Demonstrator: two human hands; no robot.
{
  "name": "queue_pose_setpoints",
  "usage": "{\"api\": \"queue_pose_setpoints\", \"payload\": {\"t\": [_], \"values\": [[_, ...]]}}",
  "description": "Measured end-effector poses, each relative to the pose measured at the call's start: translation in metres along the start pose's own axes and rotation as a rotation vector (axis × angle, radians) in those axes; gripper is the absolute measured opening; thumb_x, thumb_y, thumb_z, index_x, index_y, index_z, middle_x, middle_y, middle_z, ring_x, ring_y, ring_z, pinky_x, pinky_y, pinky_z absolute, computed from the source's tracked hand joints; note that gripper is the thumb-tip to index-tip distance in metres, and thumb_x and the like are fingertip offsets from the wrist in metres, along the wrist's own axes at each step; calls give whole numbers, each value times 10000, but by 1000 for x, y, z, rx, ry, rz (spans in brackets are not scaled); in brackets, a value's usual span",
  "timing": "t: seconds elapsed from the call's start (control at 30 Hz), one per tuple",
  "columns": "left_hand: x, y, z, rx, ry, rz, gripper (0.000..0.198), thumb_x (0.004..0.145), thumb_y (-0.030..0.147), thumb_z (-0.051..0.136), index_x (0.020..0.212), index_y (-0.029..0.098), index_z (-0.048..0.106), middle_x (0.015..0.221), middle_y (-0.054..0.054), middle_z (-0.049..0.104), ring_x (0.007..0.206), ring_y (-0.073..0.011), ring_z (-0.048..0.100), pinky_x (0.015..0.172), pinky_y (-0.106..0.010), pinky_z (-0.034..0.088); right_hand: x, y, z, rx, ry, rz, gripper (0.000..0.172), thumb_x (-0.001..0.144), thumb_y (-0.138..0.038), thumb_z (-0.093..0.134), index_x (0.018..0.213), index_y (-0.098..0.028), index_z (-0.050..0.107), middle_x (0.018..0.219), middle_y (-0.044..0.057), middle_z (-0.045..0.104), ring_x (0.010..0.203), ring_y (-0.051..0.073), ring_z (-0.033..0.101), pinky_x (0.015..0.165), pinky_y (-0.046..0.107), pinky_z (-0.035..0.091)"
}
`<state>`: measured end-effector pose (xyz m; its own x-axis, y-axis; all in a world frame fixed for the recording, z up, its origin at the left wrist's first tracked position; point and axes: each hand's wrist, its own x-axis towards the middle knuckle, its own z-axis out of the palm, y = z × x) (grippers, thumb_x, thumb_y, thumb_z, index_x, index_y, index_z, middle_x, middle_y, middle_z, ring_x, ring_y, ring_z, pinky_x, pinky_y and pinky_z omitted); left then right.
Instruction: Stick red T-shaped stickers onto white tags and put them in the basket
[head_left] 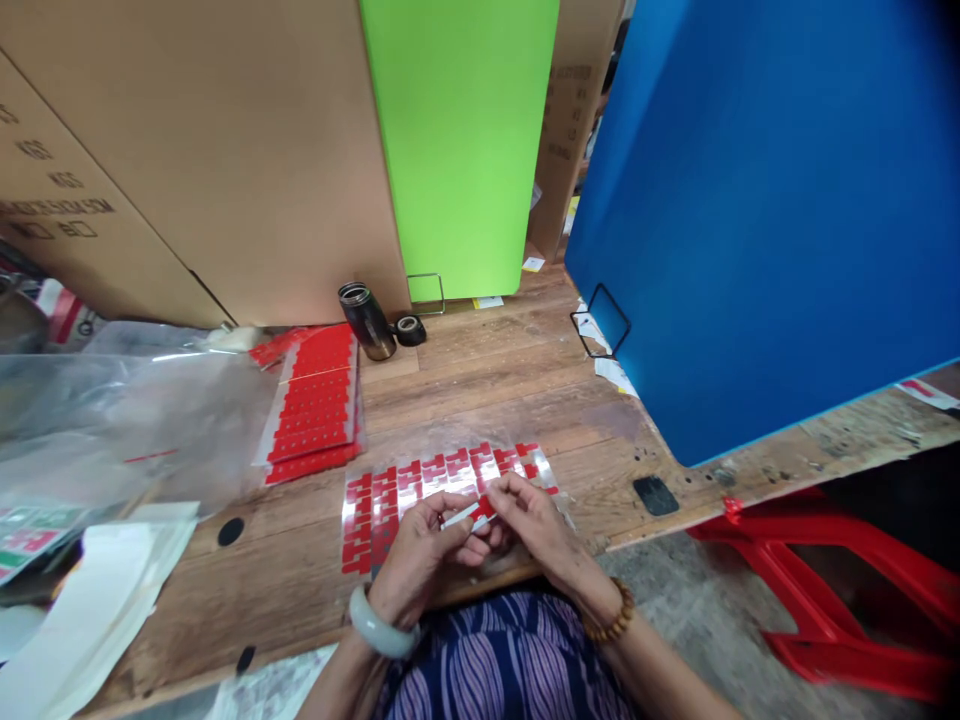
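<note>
My left hand [427,545], closed, pinches a small white strip [460,517] near the table's front edge. My right hand [534,522] is closed too, its thumb and fingertips on a small red sticker [484,508] that meets the white piece. Exactly how the two pieces join is hard to make out between the fingers. Just beyond both hands lies a clear sheet of red stickers [386,503], with gaps in its rows at the right. The hands cover part of this sheet.
A stack of red sticker sheets [315,400] lies at the left beside plastic bags [135,420]. An uncapped dark flask [367,322] stands behind, its lid [410,330] alongside. Green [465,150] and blue panels [765,220] stand upright at the back. A red stool [825,590] is at right.
</note>
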<state>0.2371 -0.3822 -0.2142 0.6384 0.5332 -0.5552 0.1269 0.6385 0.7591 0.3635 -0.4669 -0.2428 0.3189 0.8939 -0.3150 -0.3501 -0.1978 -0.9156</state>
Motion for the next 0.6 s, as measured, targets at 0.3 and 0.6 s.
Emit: {"api": "queue_pose_setpoints", "payload": {"t": [0.3, 0.6], "values": [[0, -19, 1, -5, -48, 14, 406, 617, 352, 773, 820, 154, 481, 602, -44, 674, 500, -101, 607, 511, -187, 449, -8, -4, 4, -3, -36, -116, 329, 701, -455, 687, 742, -154, 561, 617, -41, 504, 545, 80, 478, 535, 197, 374], [5, -47, -1, 79, 62, 187, 494, 541, 543, 744, 753, 168, 502, 516, -29, 653, 448, -106, 569, 500, -199, 413, -3, 32, 2, 249, -15, -54, 435, 690, -559, 659, 677, -145, 528, 530, -23, 515, 477, 91, 482, 503, 210, 353]]}}
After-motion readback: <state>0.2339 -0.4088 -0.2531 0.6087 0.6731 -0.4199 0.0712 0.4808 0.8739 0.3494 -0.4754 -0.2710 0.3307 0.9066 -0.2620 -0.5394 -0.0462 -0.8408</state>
